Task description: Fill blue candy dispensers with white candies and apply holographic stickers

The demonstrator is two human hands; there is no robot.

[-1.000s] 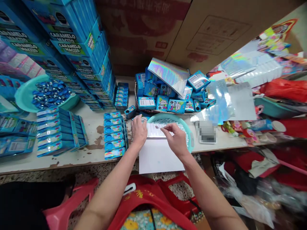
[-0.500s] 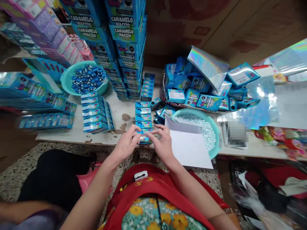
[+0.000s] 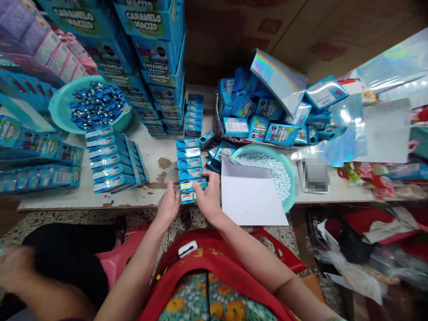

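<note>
A column of small blue candy boxes [image 3: 189,163] lies near the table's front edge, round holes showing in several. My left hand [image 3: 170,202] rests against the left side of the nearest boxes, fingers close together. On their right side, my right hand [image 3: 209,194] has its thumb on the second-nearest box and its fingers at the far right edge. The two nearest boxes bear shiny stickers. Right of my right hand, a white sheet [image 3: 249,196] overlaps a turquoise basin [image 3: 293,178] of small white pieces.
Tall stacks of blue boxes [image 3: 152,58] rise behind. At the left are a basin [image 3: 56,109] of blue candies and a row of boxes [image 3: 109,167]. A heap of boxes [image 3: 281,133] lies back right. Another person's arm [image 3: 43,285] shows lower left.
My hands have moved from fingertips held over the nearest boxes to the boxes' two sides. A shiny sticker now shows on the second-nearest box. The view has shifted to the right.
</note>
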